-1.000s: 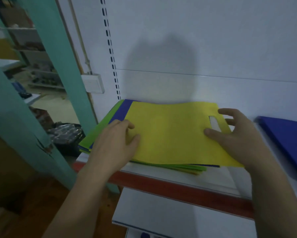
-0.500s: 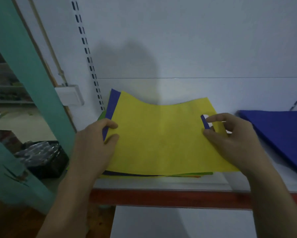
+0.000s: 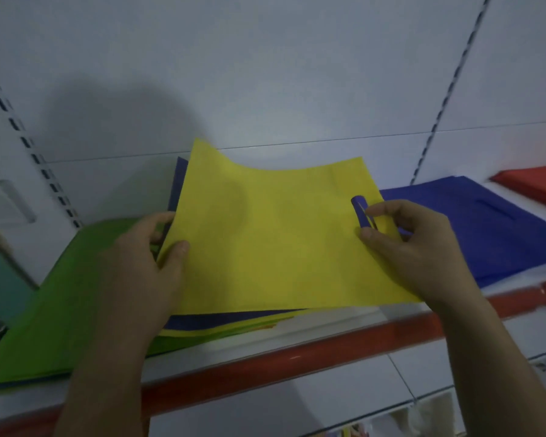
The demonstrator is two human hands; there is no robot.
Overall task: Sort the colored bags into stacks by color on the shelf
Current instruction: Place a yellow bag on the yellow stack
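1. Right now the yellow bag (image 3: 274, 241) lies on top of a mixed pile at the left of the shelf (image 3: 296, 351), with its far edge curled up off the layers beneath.
2. The left hand (image 3: 139, 266) pinches the bag's left edge, thumb on top and fingers tucked under. The right hand (image 3: 413, 247) pinches the right side at the handle slot (image 3: 363, 212), thumb and forefinger closed on the fabric.
3. So the bag spans between the two hands, which hold opposite edges and are well apart.
4. To lift it well, I judge both edges should rise together, with the sheet taut enough not to sag and drag on the pile.
5. Blue shows through the slot beside the right fingers. I cannot tell whether they also catch that lower layer, so the grip wants checking before the bag comes away.
6. Beneath it, a blue bag (image 3: 233, 320) shows at the near edge, and a green bag (image 3: 60, 294) spreads out to the left.
7. Further right lies a blue stack (image 3: 486, 222), with a red stack (image 3: 533, 187) beyond it.
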